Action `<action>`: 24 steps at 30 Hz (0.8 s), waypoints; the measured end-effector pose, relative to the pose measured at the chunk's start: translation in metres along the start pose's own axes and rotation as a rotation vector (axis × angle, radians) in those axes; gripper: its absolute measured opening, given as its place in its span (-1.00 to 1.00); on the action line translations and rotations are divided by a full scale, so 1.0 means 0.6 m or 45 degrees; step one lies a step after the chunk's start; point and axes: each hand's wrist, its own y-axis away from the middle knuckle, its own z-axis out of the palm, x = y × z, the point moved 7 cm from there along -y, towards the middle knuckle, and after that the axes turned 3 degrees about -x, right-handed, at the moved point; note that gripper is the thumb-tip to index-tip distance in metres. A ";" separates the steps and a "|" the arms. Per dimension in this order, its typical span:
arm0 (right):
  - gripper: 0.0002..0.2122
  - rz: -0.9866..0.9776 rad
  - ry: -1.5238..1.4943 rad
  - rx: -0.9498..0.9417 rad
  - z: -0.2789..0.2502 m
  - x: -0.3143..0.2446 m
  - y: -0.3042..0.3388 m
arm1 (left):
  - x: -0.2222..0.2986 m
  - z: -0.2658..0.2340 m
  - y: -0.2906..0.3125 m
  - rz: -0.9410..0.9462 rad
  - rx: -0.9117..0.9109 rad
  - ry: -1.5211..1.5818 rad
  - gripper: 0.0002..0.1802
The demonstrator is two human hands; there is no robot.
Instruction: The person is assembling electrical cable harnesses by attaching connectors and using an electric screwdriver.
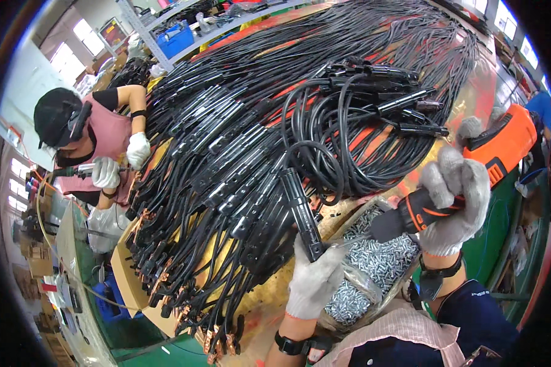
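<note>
My left hand, in a white knit glove, is closed around the lower end of a black tubular handle, which tilts up and to the left. My gloved right hand grips an orange and black power screwdriver. The tool's thin bit reaches left toward the fingers of my left hand, close to the handle's lower end; whether it touches a screw there I cannot tell. Under the bit, small silver screws fill a plastic-lined box between my hands.
Rows of black handles with cables cover the table, copper ends hanging over its near edge. Coiled black cables lie beyond my left hand. At left a co-worker in pink holds a tool. A shelf with a blue bin stands behind.
</note>
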 end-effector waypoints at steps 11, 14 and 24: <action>-0.90 0.059 0.115 0.229 0.003 0.063 0.025 | 0.001 -0.005 0.001 -0.121 0.020 0.220 -0.35; -0.89 0.161 0.095 0.178 0.005 0.082 0.023 | 0.005 -0.008 -0.003 -0.142 0.008 0.234 -0.35; -0.57 0.170 0.169 -0.145 0.017 0.066 0.028 | 0.004 -0.001 -0.002 -0.161 0.042 0.207 -0.34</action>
